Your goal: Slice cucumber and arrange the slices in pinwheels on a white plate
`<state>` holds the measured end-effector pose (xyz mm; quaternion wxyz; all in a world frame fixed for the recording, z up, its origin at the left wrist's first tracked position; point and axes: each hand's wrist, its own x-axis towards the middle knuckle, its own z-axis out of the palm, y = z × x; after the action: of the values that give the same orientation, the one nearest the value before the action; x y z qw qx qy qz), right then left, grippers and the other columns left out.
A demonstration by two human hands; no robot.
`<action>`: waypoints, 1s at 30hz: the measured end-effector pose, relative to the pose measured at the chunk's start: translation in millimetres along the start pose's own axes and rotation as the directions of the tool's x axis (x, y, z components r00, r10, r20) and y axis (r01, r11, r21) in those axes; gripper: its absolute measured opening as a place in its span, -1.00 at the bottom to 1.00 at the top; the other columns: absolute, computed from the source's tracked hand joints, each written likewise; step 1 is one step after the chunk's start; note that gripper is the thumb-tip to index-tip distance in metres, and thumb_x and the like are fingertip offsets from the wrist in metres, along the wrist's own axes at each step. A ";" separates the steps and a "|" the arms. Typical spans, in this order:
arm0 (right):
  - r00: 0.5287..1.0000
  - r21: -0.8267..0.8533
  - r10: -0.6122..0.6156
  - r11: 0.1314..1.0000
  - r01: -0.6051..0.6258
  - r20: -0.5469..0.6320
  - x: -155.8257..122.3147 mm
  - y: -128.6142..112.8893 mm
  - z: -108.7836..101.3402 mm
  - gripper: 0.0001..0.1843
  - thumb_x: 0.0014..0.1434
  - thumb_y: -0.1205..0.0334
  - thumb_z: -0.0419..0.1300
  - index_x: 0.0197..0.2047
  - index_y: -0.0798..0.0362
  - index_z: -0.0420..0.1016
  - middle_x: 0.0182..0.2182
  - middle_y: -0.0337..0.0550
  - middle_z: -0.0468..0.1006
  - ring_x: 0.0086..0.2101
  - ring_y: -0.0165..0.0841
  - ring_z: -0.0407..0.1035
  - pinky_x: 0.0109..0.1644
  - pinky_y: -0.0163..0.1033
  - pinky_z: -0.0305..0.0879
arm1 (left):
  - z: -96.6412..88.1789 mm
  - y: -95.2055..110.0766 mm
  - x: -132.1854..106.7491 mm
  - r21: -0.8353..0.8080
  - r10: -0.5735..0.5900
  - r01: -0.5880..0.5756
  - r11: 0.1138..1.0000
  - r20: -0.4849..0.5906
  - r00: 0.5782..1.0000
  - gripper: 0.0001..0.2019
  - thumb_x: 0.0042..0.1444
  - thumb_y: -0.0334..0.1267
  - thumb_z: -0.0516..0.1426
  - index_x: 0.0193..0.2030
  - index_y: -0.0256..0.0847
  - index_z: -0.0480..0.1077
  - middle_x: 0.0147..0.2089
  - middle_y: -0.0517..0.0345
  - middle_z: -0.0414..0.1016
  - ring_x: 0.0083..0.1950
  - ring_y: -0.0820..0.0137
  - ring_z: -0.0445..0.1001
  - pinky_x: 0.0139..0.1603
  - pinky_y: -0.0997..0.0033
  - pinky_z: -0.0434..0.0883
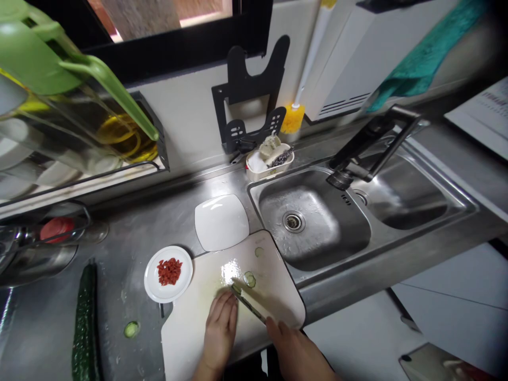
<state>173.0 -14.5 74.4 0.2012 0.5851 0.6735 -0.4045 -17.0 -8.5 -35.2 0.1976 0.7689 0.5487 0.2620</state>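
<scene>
My right hand [293, 346] is closed around the handle of a kitchen knife [252, 308], its blade slanting up and left over the white cutting board [186, 317]. Against the blade's left side, my left hand [222, 323] has its fingers curled down on a piece of cucumber, mostly hidden beneath them. A thin green cucumber slice [236, 288] shows at the blade near the fingertips. Just right of the knife lies another cucumber slice [250, 279], and a thin curved sliver [259, 252] sits higher on the board.
A round plate [150, 275] with chopped red bits overlaps the board's left edge. Behind stands a white square plate [221, 222]. A whole cucumber [85, 323] and a cucumber end [131, 329] lie left. The sink [313, 211] with a black faucet [357, 143] borders the board's right side.
</scene>
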 end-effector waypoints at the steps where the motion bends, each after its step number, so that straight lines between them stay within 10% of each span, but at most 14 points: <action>1: 1.000 0.000 -0.001 1.000 0.001 -0.006 0.1 0.2 0.3 -0.34 0.02 0.66 -0.15 0.16 0.12 0.28 -0.18 0.00 0.54 -0.25 -0.22 0.47 -0.30 -0.29 0.25 | 0.0 0.1 0.0 0.000 -0.001 0.001 1.000 0.003 1.000 -0.78 0.21 -0.39 0.01 -0.05 -0.25 0.40 -0.05 0.01 0.51 0.06 0.30 0.44 0.15 0.12 0.40; 30: 0.989 -0.017 -0.052 0.999 0.050 -0.137 12.9 -3.4 3.9 -0.53 0.10 0.61 -0.11 -0.03 0.07 0.37 -0.31 -0.08 0.56 -0.36 -0.31 0.47 -0.37 -0.33 0.23 | 1.3 -3.5 -1.9 -0.011 0.004 -0.004 1.000 0.013 1.000 -0.77 0.22 -0.38 -0.01 -0.04 -0.24 0.39 -0.06 0.01 0.52 0.05 0.29 0.45 0.17 0.08 0.39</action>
<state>165.9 -9.4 63.5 0.1480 0.5927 0.7031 -0.3638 -19.3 -9.2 -38.6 0.2050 0.7706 0.5443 0.2604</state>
